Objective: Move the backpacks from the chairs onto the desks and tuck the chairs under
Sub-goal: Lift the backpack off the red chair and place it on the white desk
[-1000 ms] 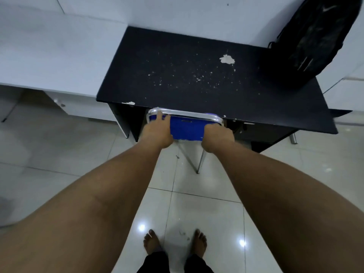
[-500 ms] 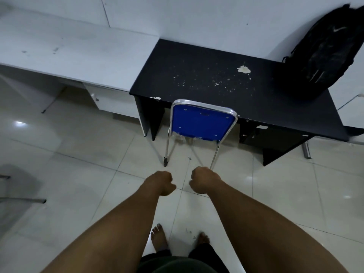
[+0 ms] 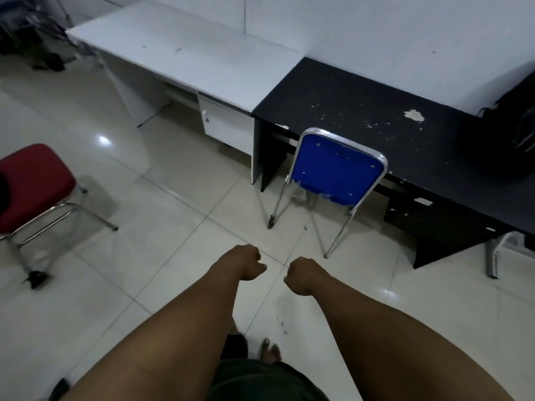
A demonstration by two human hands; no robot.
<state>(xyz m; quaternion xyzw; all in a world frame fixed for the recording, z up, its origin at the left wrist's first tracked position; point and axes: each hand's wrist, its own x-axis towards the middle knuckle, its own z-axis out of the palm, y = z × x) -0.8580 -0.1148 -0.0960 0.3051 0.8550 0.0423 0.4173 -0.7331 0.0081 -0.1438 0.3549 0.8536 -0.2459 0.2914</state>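
A blue chair [image 3: 337,172] with a chrome frame stands tucked under the black desk [image 3: 362,111], only its backrest and rear legs showing. A black backpack [image 3: 512,131] leans on the desk's right end against the wall. My left hand [image 3: 246,263] and my right hand [image 3: 304,274] hover over the floor well short of the chair, both with curled fingers and holding nothing. A red-seated chair [image 3: 31,180] stands out on the floor at the left; something dark at its left edge is cut off by the frame.
A white desk [image 3: 185,59] with a drawer unit [image 3: 225,125] adjoins the black desk on the left. Dark clutter [image 3: 34,39] sits in the far left corner. Tiled floor [image 3: 162,233] spreads between me and the desks. My bare feet show below.
A second ago both hands gripped the blue chair's backrest at the desk. They let go and drew back, and the view has swung left, bringing the white desk and red chair in.
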